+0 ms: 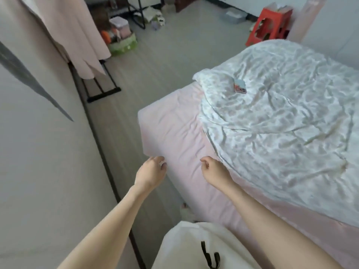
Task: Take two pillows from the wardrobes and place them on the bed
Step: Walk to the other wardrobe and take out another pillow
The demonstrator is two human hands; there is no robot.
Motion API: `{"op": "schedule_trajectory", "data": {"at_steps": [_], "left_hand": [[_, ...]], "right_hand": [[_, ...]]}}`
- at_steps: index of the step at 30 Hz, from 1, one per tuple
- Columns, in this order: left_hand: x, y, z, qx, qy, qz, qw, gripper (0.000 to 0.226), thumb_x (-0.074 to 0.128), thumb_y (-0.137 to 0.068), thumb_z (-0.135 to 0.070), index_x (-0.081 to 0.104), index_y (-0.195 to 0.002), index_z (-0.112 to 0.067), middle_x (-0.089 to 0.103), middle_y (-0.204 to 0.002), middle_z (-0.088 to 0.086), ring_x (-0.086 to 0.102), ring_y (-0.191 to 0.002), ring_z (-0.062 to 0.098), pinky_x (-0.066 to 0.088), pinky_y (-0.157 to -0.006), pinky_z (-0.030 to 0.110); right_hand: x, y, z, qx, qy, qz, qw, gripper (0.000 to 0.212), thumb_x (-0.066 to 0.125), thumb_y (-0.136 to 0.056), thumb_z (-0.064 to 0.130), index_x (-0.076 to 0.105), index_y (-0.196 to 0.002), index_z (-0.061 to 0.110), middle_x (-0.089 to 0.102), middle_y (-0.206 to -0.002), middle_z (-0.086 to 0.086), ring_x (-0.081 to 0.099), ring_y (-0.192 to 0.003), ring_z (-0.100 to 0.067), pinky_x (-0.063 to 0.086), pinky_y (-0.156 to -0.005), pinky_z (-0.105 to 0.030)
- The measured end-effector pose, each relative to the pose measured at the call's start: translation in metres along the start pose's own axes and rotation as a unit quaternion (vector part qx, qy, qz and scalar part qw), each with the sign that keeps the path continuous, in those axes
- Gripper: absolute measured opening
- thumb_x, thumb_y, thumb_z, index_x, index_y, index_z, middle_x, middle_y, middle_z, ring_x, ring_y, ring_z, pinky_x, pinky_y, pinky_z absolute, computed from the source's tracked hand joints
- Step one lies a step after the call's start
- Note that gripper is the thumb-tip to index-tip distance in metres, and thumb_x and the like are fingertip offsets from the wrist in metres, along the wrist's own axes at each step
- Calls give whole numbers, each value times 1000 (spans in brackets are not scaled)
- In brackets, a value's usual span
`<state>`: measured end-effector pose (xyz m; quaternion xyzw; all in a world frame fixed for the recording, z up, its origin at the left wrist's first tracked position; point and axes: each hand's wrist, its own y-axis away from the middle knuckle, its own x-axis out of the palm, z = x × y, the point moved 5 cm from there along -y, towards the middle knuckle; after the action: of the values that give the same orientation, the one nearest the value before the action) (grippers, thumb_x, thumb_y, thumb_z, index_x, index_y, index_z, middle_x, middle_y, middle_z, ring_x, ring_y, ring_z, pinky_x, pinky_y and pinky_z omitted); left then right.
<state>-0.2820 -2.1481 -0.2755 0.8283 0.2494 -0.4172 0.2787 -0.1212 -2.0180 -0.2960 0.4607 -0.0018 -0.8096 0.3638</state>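
Observation:
A bed with a pink sheet fills the right half of the view, and a crumpled white quilt covers most of it. No pillow is in sight. A wardrobe with pale doors stands along the left. My left hand hovers beside the bed's near corner, fingers loosely curled and empty. My right hand hangs over the pink sheet next to the quilt's edge, fingers bent inward, holding nothing.
A small phone-like object lies on the quilt. A narrow strip of floor runs between wardrobe and bed. Pink cloth hangs over a black rack. A red stool and boxes sit further back.

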Motion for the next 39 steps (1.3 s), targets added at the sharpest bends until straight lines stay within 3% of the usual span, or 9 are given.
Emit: {"op": "schedule_trajectory", "data": {"at_steps": [4, 11, 19, 23, 29, 33, 39], "left_hand": [[-50, -80, 44, -33, 15, -45, 998, 26, 46, -90, -22, 59, -112, -16, 61, -112, 11, 57, -103, 32, 47, -83, 36], [-149, -238, 83, -67, 40, -77, 994, 21, 46, -91, -19, 61, -100, -7, 63, -102, 12, 56, -98, 33, 44, -82, 34], [-221, -390, 158, -101, 76, -60, 990, 25, 46, -91, -19, 61, -108, -9, 62, -109, 16, 56, -102, 33, 44, -87, 35], [-267, -495, 201, -76, 78, -51, 993, 24, 45, -92, -16, 59, -103, -2, 61, -108, 19, 56, -99, 35, 46, -86, 39], [-339, -616, 242, -27, 83, -53, 995, 25, 45, -93, -17, 60, -111, -8, 62, -112, 13, 55, -106, 30, 40, -85, 30], [-358, -706, 241, -5, 54, -8, 999, 24, 45, -92, -16, 59, -109, -6, 62, -112, 16, 54, -106, 32, 40, -82, 31], [-352, -859, 170, 75, 45, 50, 995, 26, 47, -91, -20, 61, -112, -12, 63, -113, 14, 55, -108, 32, 40, -85, 30]], "right_hand": [[27, -99, 72, -38, -13, 26, 999, 33, 39, -92, 19, 53, -122, 16, 60, -125, -6, 53, -115, -26, 41, -90, -33], [41, -267, 194, -58, -22, 68, 996, 33, 36, -93, 20, 52, -122, 15, 60, -124, -6, 55, -110, -27, 43, -87, -33], [67, -420, 312, -52, 14, 93, 994, 31, 36, -93, 19, 53, -119, 15, 60, -123, -6, 53, -112, -28, 43, -91, -35], [88, -514, 374, -26, 12, 62, 998, 31, 38, -93, 18, 54, -119, 16, 62, -122, -6, 54, -112, -27, 42, -88, -33], [108, -614, 465, 2, -14, 49, 999, 31, 40, -93, 15, 54, -120, 11, 61, -123, -13, 54, -114, -29, 41, -93, -34], [90, -672, 497, 24, -40, 12, 999, 30, 41, -93, 14, 56, -119, 11, 63, -120, -14, 55, -113, -29, 42, -92, -35], [33, -787, 491, 73, -56, -43, 995, 29, 41, -94, 12, 55, -119, 8, 62, -121, -16, 55, -113, -30, 42, -90, -34]]}}
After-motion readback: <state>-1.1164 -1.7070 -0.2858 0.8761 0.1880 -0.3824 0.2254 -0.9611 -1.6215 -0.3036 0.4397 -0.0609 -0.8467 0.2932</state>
